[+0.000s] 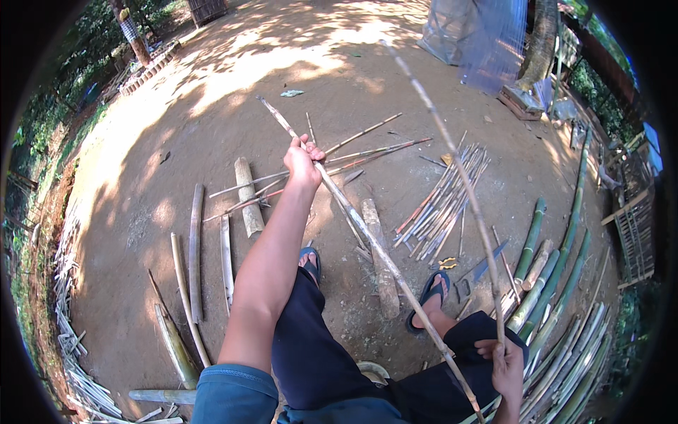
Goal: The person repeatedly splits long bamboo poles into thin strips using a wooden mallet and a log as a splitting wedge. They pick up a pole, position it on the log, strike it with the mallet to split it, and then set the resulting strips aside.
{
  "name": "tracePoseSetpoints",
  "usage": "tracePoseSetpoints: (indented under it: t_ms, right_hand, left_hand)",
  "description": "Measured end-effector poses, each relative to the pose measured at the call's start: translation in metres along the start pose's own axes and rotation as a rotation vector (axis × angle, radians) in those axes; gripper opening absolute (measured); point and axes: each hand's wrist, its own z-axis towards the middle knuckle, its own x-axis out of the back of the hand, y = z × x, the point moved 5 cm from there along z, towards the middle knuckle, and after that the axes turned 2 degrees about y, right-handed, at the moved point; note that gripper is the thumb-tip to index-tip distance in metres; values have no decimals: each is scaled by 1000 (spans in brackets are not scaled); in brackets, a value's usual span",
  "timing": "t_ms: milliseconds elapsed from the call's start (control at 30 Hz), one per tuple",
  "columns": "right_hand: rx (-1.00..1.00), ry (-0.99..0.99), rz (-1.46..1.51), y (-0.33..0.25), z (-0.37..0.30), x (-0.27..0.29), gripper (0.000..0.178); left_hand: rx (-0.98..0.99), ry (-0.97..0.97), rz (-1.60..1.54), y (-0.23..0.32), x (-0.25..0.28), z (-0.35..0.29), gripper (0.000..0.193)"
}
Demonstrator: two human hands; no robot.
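Note:
My left hand is stretched out ahead, its fingers closed around a long thin bamboo pole. That pole slants from the upper middle down to the lower right, passing over my right leg. Low on the right, my right hand grips the near end of a second bamboo stick, which rises away into the upper part of the view. Beneath my left hand, several thin sticks lie crossed on the ground. A short log lies between my feet, and another log is left of my arm.
A bundle of cut thin sticks lies ahead of my right foot. Beside that foot is a handsaw. Green bamboo poles and split strips pile up at the right; bamboo pieces lie at the left. Clear plastic sheeting stands far right.

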Motion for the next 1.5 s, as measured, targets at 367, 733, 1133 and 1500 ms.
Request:
tracePoseSetpoints:
  t_ms: [367,733,1133,1500]
  right_hand:
    - [166,-201,-80,-70,52,-76,35]
    - [52,-292,90,-12,21,-36,38]
    - [22,-304,146,2,32,-16,41]
    - [-97,-363,170,-1,50,-20,37]
  left_hand:
    - [-58,-98,-54,-16,-25,-42,34]
    - [-165,-71,-110,18,-21,-32,31]
    - [-140,-18,-61,3,-17,-34,31]
    - [-165,53,-89,11,-11,-34,25]
